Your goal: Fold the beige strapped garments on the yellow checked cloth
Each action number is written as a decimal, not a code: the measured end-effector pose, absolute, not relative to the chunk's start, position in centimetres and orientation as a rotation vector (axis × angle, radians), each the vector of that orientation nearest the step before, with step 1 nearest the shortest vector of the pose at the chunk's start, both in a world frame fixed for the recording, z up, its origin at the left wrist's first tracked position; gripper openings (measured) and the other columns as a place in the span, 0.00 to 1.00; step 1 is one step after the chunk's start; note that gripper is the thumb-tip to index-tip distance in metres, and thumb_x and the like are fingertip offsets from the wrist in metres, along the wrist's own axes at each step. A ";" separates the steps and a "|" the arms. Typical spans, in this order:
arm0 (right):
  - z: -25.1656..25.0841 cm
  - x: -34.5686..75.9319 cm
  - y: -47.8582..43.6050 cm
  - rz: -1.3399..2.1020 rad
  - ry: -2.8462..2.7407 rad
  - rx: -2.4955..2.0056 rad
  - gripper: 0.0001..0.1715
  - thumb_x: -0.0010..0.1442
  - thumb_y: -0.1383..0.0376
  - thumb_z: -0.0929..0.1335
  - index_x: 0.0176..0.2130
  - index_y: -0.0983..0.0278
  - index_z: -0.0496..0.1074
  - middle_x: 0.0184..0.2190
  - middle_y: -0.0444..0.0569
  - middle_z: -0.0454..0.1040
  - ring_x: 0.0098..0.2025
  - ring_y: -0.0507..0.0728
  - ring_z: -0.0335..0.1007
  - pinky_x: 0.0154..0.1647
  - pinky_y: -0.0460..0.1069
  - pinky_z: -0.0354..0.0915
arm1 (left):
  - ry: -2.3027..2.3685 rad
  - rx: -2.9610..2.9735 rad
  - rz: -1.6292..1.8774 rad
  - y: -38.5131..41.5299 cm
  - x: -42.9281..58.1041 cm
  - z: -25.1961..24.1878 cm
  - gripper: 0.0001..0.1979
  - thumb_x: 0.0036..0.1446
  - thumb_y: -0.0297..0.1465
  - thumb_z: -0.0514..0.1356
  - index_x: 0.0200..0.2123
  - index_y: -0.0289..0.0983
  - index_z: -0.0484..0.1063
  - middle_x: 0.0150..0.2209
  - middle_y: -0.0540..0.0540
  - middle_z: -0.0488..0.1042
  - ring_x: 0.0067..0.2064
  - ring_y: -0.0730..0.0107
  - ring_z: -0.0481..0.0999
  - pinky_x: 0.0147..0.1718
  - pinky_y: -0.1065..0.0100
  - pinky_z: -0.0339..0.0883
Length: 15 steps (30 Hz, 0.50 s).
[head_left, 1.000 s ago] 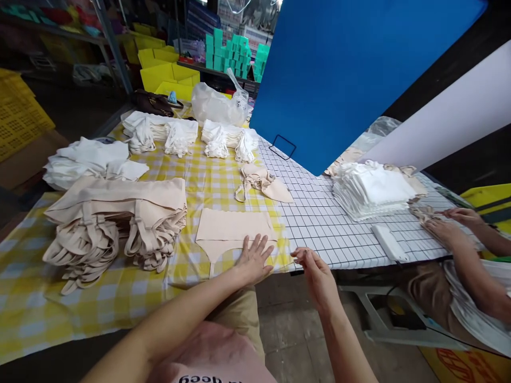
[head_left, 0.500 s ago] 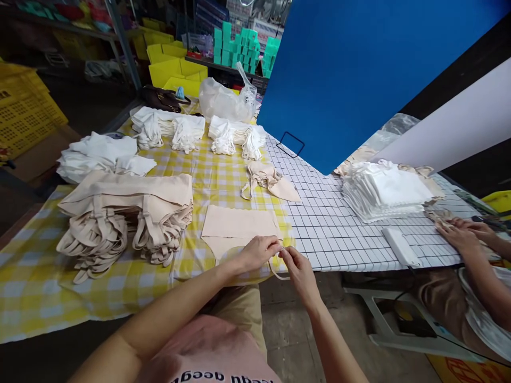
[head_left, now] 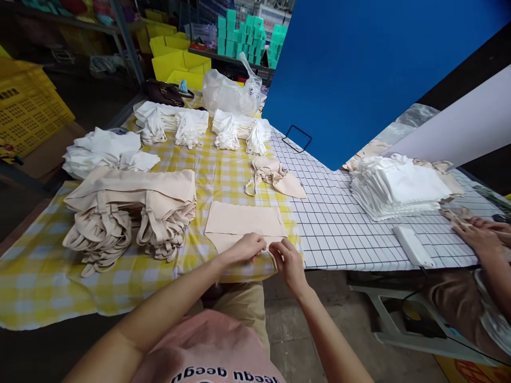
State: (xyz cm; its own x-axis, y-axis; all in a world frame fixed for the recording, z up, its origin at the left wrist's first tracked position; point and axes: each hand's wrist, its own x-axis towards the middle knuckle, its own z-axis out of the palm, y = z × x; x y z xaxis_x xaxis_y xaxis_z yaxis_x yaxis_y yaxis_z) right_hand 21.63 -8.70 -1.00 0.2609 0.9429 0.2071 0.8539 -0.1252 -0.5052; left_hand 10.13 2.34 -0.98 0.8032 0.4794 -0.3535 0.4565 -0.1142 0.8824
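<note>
A flat beige garment (head_left: 243,221) lies on the yellow checked cloth (head_left: 40,276) at the table's near edge. My left hand (head_left: 243,248) is closed in a pinch on the garment's lower edge. My right hand (head_left: 288,260) is closed too, pinching a thin beige strap of the same garment just right of the left hand. The two hands almost touch. A tall stack of folded beige garments (head_left: 128,207) with hanging straps sits to the left.
White folded piles (head_left: 175,125) lie at the back, a loose beige piece (head_left: 275,178) in the middle, a clear plastic bag (head_left: 229,93) behind. On the grid-patterned cloth (head_left: 339,234) sits a white stack (head_left: 399,186). Another person's hands (head_left: 481,236) work at the right. A blue board (head_left: 359,69) stands behind.
My left hand went from lying flat on the beige garment to pinching its lower edge. My right hand came in from the right and pinched the strap beside it.
</note>
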 end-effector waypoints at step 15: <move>-3.4 25.0 -4.0 0.440 -1.508 -2.080 0.10 0.55 0.66 0.60 0.25 0.62 0.66 0.25 0.47 0.71 0.29 0.54 0.65 0.31 0.47 0.57 | 0.513 2.843 0.222 5.4 12.4 -3.8 0.08 0.56 0.24 0.53 0.34 0.33 0.72 0.37 0.41 0.70 0.44 0.63 0.67 0.40 0.66 0.66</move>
